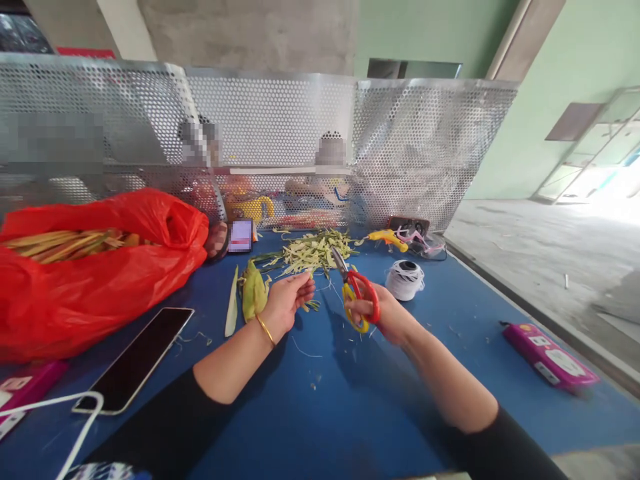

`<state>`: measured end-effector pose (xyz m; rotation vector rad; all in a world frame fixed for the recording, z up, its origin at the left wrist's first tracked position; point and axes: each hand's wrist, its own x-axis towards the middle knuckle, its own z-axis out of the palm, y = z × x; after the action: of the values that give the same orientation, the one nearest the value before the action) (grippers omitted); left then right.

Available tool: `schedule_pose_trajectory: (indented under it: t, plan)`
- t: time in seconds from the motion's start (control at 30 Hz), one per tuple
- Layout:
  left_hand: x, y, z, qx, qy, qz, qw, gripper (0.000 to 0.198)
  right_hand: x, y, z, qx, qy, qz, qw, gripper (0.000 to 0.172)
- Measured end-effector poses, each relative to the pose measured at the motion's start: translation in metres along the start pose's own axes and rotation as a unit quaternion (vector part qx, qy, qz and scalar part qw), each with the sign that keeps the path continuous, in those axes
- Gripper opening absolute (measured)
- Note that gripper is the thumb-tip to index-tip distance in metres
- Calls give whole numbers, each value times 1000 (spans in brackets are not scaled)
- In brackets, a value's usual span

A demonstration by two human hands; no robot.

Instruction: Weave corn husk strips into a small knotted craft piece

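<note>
My right hand [389,312] grips a pair of scissors [361,293] by its red and yellow handles, with the blades pointing up and away. To its left, my left hand [293,297] has its fingers closed in a pinch. Whatever is between those fingertips is too small to make out. Beyond both hands lies a pile of pale green cut strips [320,250], with a few short green bits under the left fingers. Beside the left wrist is a bundle of yellow-green husk leaves [253,293], and one long flat leaf [231,303] lies next to it.
A red plastic bag [165,280] of dried strips fills the left. Nearby are a large phone [140,357] and a smaller lit phone [241,237]. White thread [405,280], a yellow glue gun [387,239] and a magenta box [550,357] lie right. A perforated metal screen [280,120] bounds the back.
</note>
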<state>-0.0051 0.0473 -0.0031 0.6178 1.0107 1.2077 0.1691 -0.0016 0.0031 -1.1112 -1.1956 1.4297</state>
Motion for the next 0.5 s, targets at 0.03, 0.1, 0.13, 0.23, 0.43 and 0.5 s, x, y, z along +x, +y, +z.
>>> schedule_pose_trajectory:
  t: [0.03,0.1,0.13,0.23,0.43,0.5]
  plan:
    - [1,2,-1,-4,1,7,1000,12,0,2,3,-2,10,-15,1000,44]
    - [3,7,-2,-15,7,19,1000,13,1,6,9,-13,29,-38,999,63]
    - [4,9,-2,-22,12,23,999,13,2,8,11,-23,36,-42,998,67]
    - [6,15,-4,-42,27,31,998,14,4,13,15,-66,46,-36,996,64]
    - [9,18,-5,-55,47,42,996,14,-2,13,13,-203,22,-48,978,53]
    - [8,17,-5,-51,50,36,997,14,-5,13,12,-256,12,-43,966,50]
